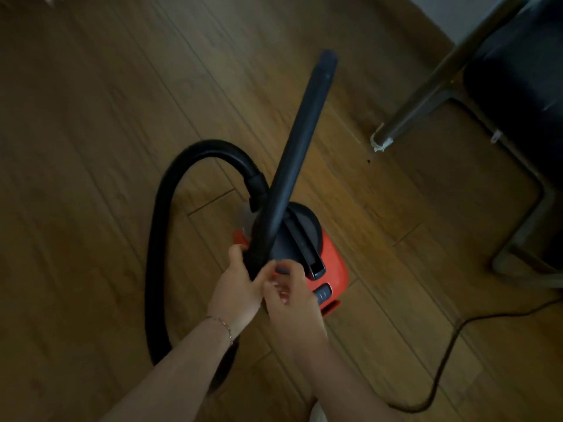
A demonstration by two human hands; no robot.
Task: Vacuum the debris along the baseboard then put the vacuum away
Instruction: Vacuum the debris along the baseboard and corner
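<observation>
While the left grip [240, 278] clasps the wand [300, 141], right grip [289, 296] unclear; chair leg [426, 94], cord [457, 327] nearby on wood floor [91, 117].

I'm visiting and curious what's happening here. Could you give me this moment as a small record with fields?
floor: wooden
vacuum: red canister on the floor
wand: black, raised over the canister
hose: black, loops to the left
cord: trails along floor at right
left hand: grips the wand's lower end
right hand: beside it, fingers curled; grip unclear
nearby: metal chair frame, upper right
</observation>
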